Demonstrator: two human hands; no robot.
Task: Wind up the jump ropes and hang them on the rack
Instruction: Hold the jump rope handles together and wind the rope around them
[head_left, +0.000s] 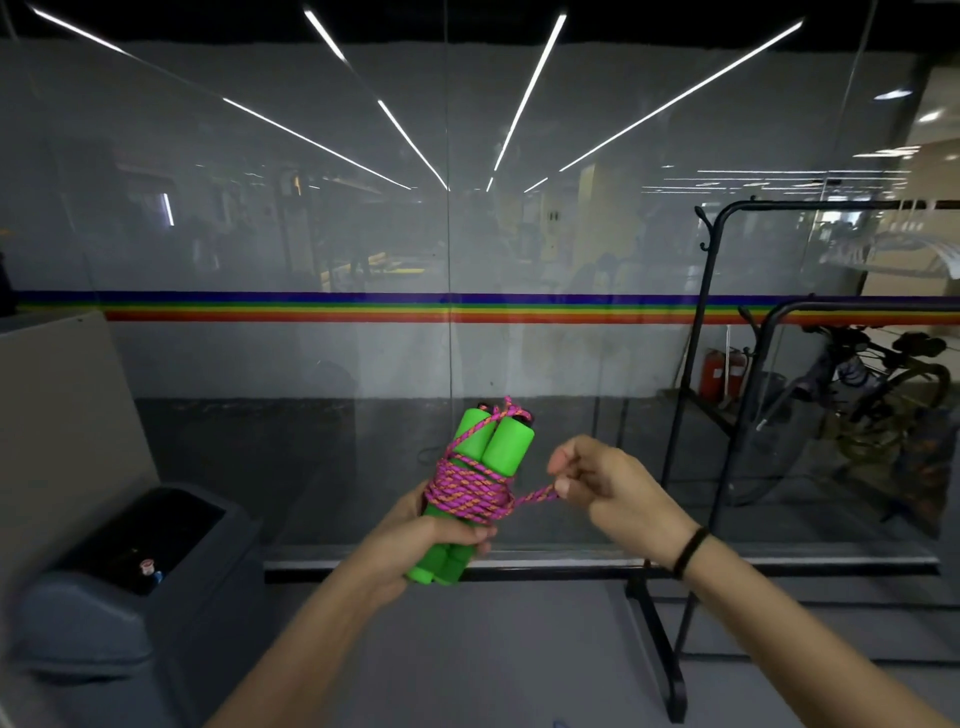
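At six o'clock of the head view, low and centre, the left grip (415, 538) is curled round the lower ends of the two green foam handles (498, 441). They stand side by side and lean toward one o'clock. The pink-and-orange cord (467, 488) is coiled many times round their middle, and one strand runs up to the dark caps at the top. At three o'clock from the coil the right grip (608, 488) pinches the short free tail (537, 493) between thumb and fingertips, and the tail is drawn taut.

The winding looks almost finished, so the step in hand is probably securing that end. To do it well, keep the tail tight, press the left thumb on the last turns so they cannot slide toward the handle ends, and tuck the tail under a turn. A loose tuck would likely let the bundle unwind once it hangs.

A black rack (698, 364) stands at three o'clock, with small hooks near the top of its post at two o'clock. Its long foot (657, 639) runs along the floor toward five o'clock, between the person and the post, and could trip a step. A glass wall (311, 234) with a rainbow stripe (311, 306) stands close behind. Beyond it at three o'clock are a bicycle (883, 374) and a red fire extinguisher (714, 371). A dark grey bin (130, 571) sits at eight o'clock, well apart from the rack
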